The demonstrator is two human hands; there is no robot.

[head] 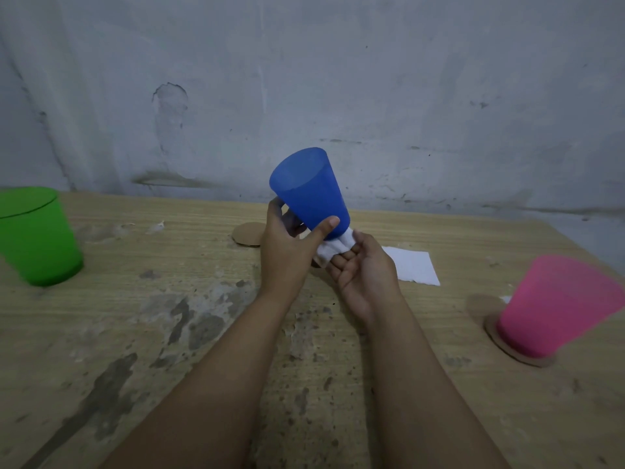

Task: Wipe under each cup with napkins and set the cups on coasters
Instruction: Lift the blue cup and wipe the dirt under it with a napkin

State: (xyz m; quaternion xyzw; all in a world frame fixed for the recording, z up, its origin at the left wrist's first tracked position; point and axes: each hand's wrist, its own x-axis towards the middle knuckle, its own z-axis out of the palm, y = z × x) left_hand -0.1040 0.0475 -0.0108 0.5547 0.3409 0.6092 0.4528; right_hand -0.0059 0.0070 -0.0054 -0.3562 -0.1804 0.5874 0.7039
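Green cup (39, 236) is standing far left on the wooden table (169, 333). Left hand (287, 252) is gripping the tilted blue cup (309, 194) above a cardboard coaster (246, 233), while the right hand (363, 269) is pinching a white napkin (333, 248) against its base. Pink cup (558, 304) is sitting on another coaster (500, 343).
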